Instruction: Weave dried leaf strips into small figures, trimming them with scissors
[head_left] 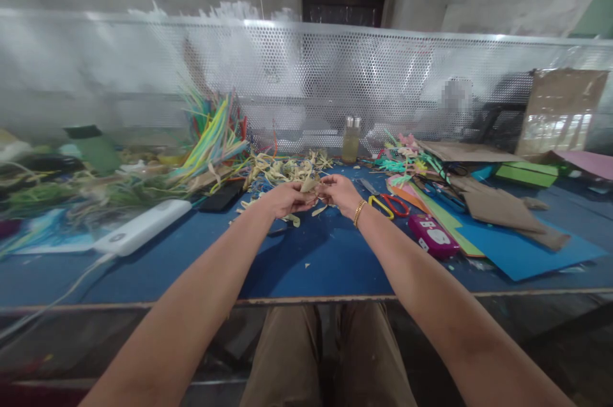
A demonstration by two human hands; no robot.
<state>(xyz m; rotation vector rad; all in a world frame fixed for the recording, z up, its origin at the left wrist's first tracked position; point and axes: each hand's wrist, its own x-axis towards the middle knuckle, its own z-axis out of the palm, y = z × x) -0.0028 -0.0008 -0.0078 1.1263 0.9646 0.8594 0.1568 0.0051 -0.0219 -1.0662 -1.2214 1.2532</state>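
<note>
Both my hands meet over the middle of the blue table. My left hand (293, 199) is closed, with a pale, dry leaf-like strip (308, 184) pinched in its fingers. My right hand (338, 191) is closed too, its fingertips pressed to the right end of that same strip. How the fingers overlap there is too small to make out. Just beyond the hands spreads a heap of pale curled strips (282, 169). Right of my right hand lie scissors with yellow and red handles (393, 205), blades pointing away.
A white power strip (143, 228) with a cord and a dark phone-like slab (221, 196) lie on the left. Coloured stems (213, 138) pile behind them. A bottle (351, 142) stands at the back. Rightward are a purple case (433, 236), blue paper (517, 253) and cardboard (502, 202).
</note>
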